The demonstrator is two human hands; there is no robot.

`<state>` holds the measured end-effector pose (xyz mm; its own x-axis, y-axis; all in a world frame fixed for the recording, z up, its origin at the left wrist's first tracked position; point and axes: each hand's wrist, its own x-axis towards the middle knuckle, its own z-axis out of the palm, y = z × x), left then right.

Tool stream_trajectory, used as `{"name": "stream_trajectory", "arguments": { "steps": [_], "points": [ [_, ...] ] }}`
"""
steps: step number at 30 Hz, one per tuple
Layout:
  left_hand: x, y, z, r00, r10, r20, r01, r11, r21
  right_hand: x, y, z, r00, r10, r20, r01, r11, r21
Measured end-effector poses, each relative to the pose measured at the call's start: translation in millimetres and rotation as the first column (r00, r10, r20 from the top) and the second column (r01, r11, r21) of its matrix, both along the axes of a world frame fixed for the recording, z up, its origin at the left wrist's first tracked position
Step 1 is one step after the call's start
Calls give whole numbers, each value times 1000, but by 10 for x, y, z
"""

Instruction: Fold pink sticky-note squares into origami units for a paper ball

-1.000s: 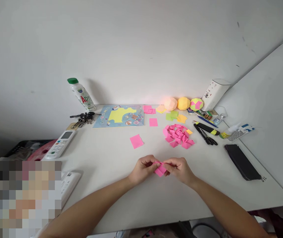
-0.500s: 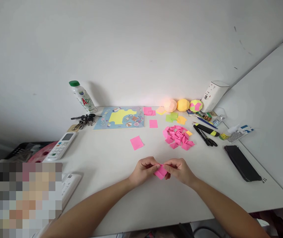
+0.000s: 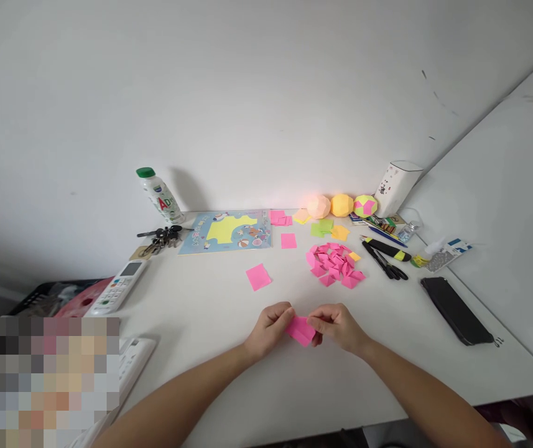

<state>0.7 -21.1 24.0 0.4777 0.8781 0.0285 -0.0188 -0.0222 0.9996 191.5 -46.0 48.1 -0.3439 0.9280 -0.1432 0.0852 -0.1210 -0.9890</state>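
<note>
Between my two hands is a small pink paper square (image 3: 300, 331) with creases across it, held just above the table near its front. My left hand (image 3: 270, 330) pinches its left corner between thumb and fingers. At the right corner my right hand (image 3: 336, 326) grips it, thumb on top and some fingers behind the paper. Beyond the hands, a flat pink sticky note (image 3: 259, 277) lies on the white table. A heap of folded pink paper pieces (image 3: 334, 264) lies farther off to the right.
Three paper balls (image 3: 341, 205) stand along the wall. A blue picture book (image 3: 226, 231), a bottle (image 3: 160, 198) and keys (image 3: 166, 236) are at the back left. On the right lie scissors (image 3: 387, 266), a cutter knife (image 3: 387, 248) and a black pouch (image 3: 456, 311). A remote control (image 3: 119, 287) lies left.
The paper has turned slightly and shows more of its surface, while my thumbs have moved a little farther apart. The camera view has tilted up slightly.
</note>
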Motion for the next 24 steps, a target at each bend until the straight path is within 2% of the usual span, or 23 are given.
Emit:
{"name": "stream_trajectory", "arguments": {
  "steps": [2,6,8,14,24],
  "points": [
    [3,-1,11,1000,1,12,0,1000,-20,2,-2,0,1000,-3,9,3,1000,-1],
    [38,-24,21,987,-102,124,119,983,-139,-4,-6,-31,1000,16,14,-16,1000,9],
    [59,-39,23,986,-113,123,133,976,-173,-15,-12,-50,999,19,28,-19,1000,20],
    [68,-55,47,998,-24,53,32,985,-168,-35,-36,-70,994,-46,99,36,994,103],
    [68,-54,-26,998,-59,35,63,990,-123,-64,-53,-114,985,-16,171,-24,974,226]
  ]
}}
